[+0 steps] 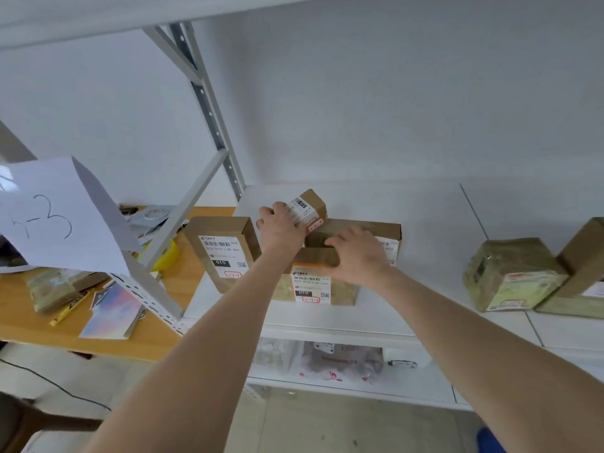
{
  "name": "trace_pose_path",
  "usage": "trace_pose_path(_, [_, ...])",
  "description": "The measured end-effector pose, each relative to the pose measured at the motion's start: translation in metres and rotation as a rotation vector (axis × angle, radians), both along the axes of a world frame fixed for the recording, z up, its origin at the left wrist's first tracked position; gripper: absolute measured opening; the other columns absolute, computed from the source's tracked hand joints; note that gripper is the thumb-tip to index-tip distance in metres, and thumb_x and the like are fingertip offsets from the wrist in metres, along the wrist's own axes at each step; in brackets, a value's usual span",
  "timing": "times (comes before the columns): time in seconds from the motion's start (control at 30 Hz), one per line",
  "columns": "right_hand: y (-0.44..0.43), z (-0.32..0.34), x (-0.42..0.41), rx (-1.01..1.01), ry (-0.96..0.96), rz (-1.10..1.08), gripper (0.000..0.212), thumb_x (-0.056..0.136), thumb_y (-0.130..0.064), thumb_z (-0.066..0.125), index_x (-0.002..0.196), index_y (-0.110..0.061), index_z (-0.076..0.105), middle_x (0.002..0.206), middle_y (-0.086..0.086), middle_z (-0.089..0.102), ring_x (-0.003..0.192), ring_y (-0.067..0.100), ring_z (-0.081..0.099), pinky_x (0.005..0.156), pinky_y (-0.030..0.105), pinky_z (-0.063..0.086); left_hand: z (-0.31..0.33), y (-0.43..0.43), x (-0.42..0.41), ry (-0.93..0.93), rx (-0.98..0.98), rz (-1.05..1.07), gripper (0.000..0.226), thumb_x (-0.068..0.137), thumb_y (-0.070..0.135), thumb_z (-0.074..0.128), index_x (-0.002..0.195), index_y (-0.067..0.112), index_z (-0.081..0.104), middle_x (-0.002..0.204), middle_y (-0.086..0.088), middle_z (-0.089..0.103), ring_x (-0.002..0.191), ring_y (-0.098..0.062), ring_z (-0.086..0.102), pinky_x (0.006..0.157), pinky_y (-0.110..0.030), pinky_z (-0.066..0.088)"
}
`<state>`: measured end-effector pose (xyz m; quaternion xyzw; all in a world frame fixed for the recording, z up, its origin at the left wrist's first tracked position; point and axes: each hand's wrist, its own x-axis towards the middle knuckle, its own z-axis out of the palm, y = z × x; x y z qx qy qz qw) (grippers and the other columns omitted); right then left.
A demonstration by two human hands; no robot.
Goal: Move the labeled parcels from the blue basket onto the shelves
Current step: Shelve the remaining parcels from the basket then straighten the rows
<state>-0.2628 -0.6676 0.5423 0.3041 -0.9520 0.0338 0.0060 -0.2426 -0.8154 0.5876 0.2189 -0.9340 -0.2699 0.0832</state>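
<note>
Up on shelf (425, 223): left hand (281, 227) fingers gripping small barcoded parcel (309, 209), right hand (359, 255) fingers spread on "010" box (312, 282).

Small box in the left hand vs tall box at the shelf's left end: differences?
The small box is gripped by the left hand; the tall box stands untouched on the shelf. The small box is tilted, the tall box upright. The small box is clearly smaller. Both are brown cardboard with a white barcode label and a red-boxed mark.
</note>
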Motion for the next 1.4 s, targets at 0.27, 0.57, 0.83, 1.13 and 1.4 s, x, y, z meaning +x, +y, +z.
trace_pose_path(0.27, [0.044,-0.002,0.014,0.153,-0.035,-0.053,0.077,0.074,-0.056,0.065,0.141,-0.029,0.038,0.133,0.000,0.049,0.123,0.024,0.039,0.103,0.038,0.036,-0.002,0.026,0.011,-0.023,-0.072,-0.086,0.052,0.088,0.027,0.054,0.136,0.014,0.038,0.131,-0.009,0.043,0.124,-0.028,0.037,0.098,-0.040,0.039])
trace_pose_path(0.57, [0.147,0.009,0.021,0.291,-0.071,-0.294,0.066,0.078,-0.033,0.070,0.135,-0.019,0.040,0.125,0.005,0.050,0.116,0.026,0.044,0.094,0.038,0.041,-0.010,0.092,0.020,-0.093,-0.063,-0.162,0.054,0.085,0.026,0.054,0.135,0.014,0.039,0.136,-0.009,0.040,0.131,-0.027,0.032,0.099,-0.040,0.039])
trace_pose_path(0.83, [0.166,-0.001,0.017,0.250,-0.030,-0.353,0.058,0.086,-0.013,0.055,0.139,-0.025,0.037,0.135,0.001,0.046,0.124,0.028,0.037,0.098,0.038,0.037,-0.012,0.117,0.018,-0.108,-0.142,-0.237,0.052,0.084,0.025,0.055,0.134,0.016,0.042,0.132,-0.006,0.043,0.129,-0.025,0.034,0.092,-0.039,0.042])
trace_pose_path(1.13, [0.192,-0.003,0.014,0.254,-0.010,-0.379,0.058,0.085,-0.013,0.057,0.138,-0.026,0.036,0.133,0.001,0.048,0.126,0.029,0.033,0.100,0.039,0.033,-0.011,0.141,0.008,-0.148,-0.132,-0.342,0.056,0.084,0.022,0.055,0.137,0.023,0.041,0.135,-0.004,0.042,0.129,-0.023,0.036,0.095,-0.039,0.043])
trace_pose_path(1.4, [0.211,-0.004,0.005,0.256,-0.015,-0.425,0.058,0.086,-0.015,0.059,0.138,-0.026,0.035,0.133,0.001,0.048,0.128,0.029,0.033,0.102,0.040,0.032,-0.010,0.160,-0.002,-0.166,-0.162,-0.407,0.057,0.084,0.022,0.054,0.139,0.024,0.038,0.131,-0.004,0.042,0.127,-0.024,0.036,0.092,-0.038,0.043])
